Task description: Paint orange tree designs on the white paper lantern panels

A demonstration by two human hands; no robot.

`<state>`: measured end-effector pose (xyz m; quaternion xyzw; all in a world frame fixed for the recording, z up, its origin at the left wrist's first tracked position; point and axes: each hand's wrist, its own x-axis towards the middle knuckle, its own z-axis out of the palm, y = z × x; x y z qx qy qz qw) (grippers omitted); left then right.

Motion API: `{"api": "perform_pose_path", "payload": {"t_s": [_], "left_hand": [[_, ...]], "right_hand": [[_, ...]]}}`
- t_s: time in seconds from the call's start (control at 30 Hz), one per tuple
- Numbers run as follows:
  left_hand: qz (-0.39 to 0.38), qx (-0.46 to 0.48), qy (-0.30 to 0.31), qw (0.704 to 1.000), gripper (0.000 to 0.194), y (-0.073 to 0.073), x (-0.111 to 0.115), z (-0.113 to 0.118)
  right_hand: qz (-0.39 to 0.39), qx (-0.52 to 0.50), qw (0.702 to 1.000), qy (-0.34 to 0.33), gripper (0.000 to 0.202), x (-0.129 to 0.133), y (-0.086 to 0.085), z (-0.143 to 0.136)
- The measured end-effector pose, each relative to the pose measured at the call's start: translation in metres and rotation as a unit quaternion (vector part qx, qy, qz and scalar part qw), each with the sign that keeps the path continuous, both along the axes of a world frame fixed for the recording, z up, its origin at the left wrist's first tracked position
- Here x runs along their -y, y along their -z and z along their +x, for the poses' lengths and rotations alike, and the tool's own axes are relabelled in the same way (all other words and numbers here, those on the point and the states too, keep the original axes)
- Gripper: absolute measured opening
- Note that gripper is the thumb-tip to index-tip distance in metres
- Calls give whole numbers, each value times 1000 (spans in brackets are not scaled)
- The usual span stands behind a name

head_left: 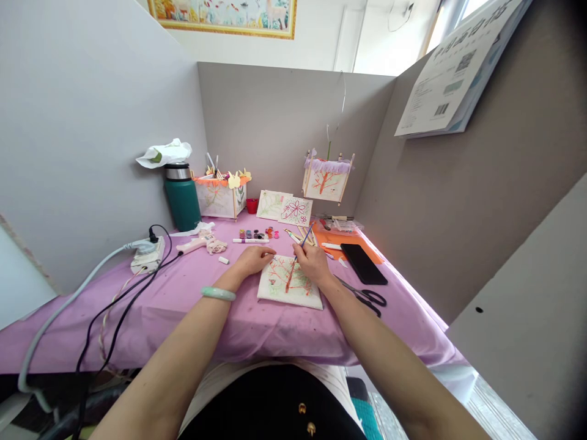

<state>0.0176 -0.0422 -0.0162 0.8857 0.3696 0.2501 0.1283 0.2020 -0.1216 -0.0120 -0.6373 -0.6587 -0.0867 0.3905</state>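
A white square panel (290, 294) painted with a red-orange tree and green dabs lies on the purple cloth in front of me. My right hand (313, 263) is closed round a thin blue brush (308, 233), its lower end over the top part of the painting. At the panel's upper left corner rests my left hand (257, 260), fingers bent and close together at the edge; whether they pinch anything is too small to tell. Small paint pots (257, 234) and a white marker (251, 241) lie just beyond the hands.
Scissors (369, 297) and a black phone (364, 264) lie at right, beside an orange sheet (373, 252). A green bottle (182, 198), a decorated box (220, 200) and a power strip (147, 255) with cables stand left. A small lantern (326, 183) hangs behind.
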Motion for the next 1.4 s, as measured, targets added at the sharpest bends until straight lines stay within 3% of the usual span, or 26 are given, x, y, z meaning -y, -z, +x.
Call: {"api": "perform_pose_path", "payload": {"t_s": [0.33, 0.67, 1.03, 1.4], "left_hand": [[-11, -1, -2, 1000, 35, -3, 3, 0], [-9, -5, -4, 1000, 37, -2, 2, 0], [-16, -4, -5, 1000, 36, -4, 3, 0], [-11, -8, -6, 1000, 36, -4, 3, 0]], "right_hand": [[-46, 8, 996, -74, 39, 4, -3, -5], [-28, -4, 999, -34, 40, 2, -2, -3], [-52, -6, 994, -92, 36, 6, -5, -6], [-39, -11, 995, -88, 34, 6, -5, -6]]}}
